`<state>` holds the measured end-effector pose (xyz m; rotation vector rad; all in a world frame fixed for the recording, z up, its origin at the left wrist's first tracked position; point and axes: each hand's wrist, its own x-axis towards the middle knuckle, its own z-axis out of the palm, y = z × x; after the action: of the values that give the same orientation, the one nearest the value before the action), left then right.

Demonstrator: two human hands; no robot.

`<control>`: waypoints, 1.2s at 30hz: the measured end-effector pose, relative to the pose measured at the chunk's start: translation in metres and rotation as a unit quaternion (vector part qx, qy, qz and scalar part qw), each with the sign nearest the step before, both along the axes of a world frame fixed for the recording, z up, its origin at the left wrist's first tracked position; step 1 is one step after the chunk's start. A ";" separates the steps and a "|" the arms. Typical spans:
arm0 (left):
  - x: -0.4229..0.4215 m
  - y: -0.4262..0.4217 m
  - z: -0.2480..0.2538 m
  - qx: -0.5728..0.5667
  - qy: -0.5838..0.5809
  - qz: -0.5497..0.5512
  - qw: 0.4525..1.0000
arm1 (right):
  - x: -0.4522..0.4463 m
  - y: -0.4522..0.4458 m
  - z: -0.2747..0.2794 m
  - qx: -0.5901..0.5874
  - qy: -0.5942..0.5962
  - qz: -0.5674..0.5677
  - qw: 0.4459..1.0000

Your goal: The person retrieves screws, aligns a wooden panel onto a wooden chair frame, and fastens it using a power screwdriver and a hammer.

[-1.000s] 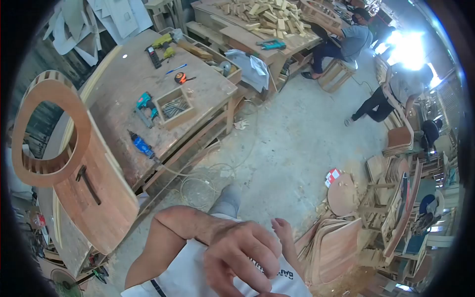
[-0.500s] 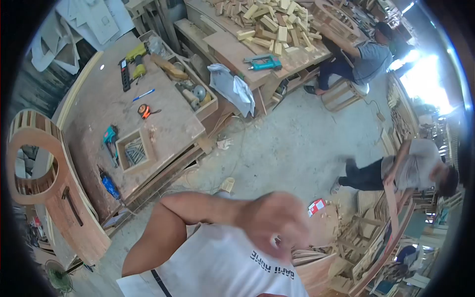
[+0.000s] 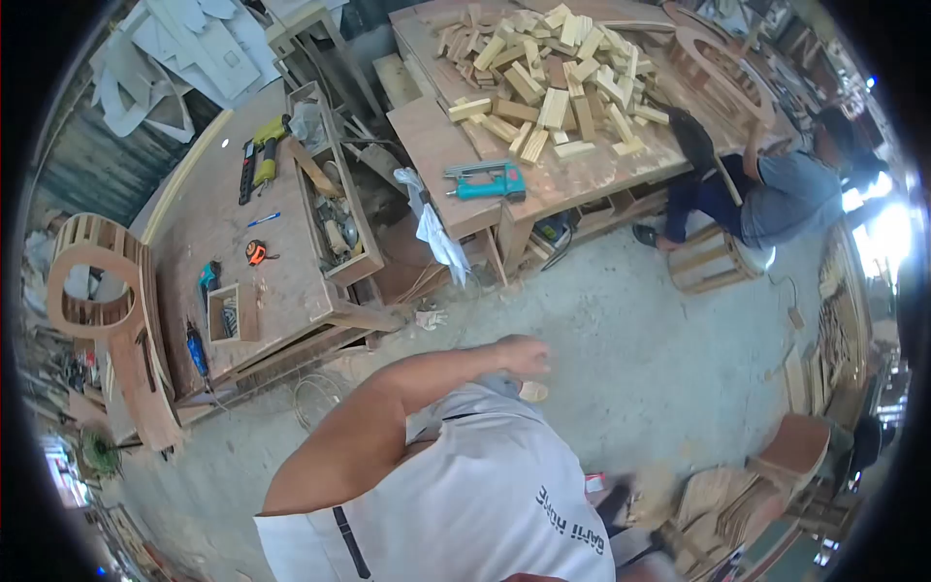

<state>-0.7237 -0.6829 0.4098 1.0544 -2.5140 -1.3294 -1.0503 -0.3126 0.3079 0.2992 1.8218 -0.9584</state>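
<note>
My left hand [image 3: 524, 357] hangs in front of my body at the end of the bare left arm, over the concrete floor. Its fingers are blurred, and whether they hold anything cannot be made out. No part of my right hand can be identified. Left of the arm is the workbench [image 3: 281, 306], the nearest furniture, with a blue air tool [image 3: 197, 349], a small wooden box [image 3: 233, 315] of metal pieces, an orange tape measure [image 3: 256, 252], a blue pen [image 3: 264, 219] and a yellow-green nail gun [image 3: 267, 155] on it.
A second table [image 3: 572, 194] bears a heap of wood blocks [image 3: 555, 107] and a teal stapler [image 3: 490, 181]. Beside it a person [image 3: 795, 189] sits on a wooden stool [image 3: 718, 260]. Curved wooden panels [image 3: 727, 504] lie at the lower right; a ring-shaped wooden frame [image 3: 97, 238] stands left.
My left hand has moved from close to the camera out over the floor. My right hand has left the view. The view has turned, bringing the block table nearer the middle.
</note>
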 end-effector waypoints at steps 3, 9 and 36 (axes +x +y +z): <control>0.003 -0.007 -0.082 0.091 0.001 0.205 0.975 | -0.085 -0.092 -0.028 -0.119 -0.048 0.082 0.988; 0.009 -0.001 -0.118 0.216 -0.334 0.297 0.868 | -0.205 -0.253 0.112 -0.143 0.159 0.027 0.977; -0.769 -0.295 -0.171 0.307 -0.153 0.196 0.919 | -0.643 -0.137 -0.041 0.099 0.099 -0.015 0.990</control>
<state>-1.4924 -0.9779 0.2388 1.8934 -1.8985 -1.9865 -1.6929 -0.4499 0.2669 0.3655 2.1061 -0.8521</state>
